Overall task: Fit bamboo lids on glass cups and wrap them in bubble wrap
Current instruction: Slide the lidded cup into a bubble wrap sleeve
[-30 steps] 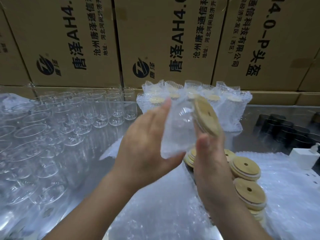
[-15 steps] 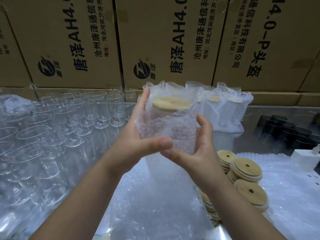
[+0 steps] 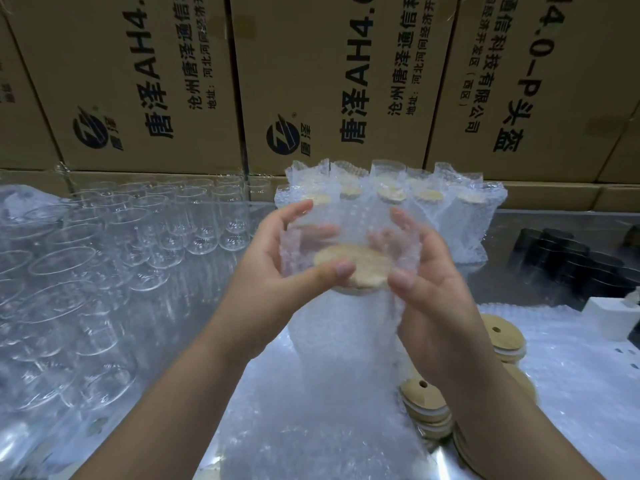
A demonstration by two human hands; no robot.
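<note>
Left hand [image 3: 273, 282], right hand [image 3: 436, 296] clamped round cup [image 3: 353, 233] in bubble wrap [image 3: 346, 341]. Glass judged fragile, wrap slippery. Sides safer hold than lid [image 3: 360, 266].

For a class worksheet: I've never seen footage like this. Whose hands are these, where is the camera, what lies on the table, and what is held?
There is no machine here: a person works with bare hands. The single camera sits on the person's head and looks forward and down, so both arms enter from the bottom edge. The left hand and right hand together hold one cup inside bubble wrap, its bamboo lid turned toward the camera. On the table, bare glasses stand at the left, wrapped cups at the back, and spare lids in stacks at the right. More bubble wrap lies in front. Cardboard boxes are stacked behind.
</note>
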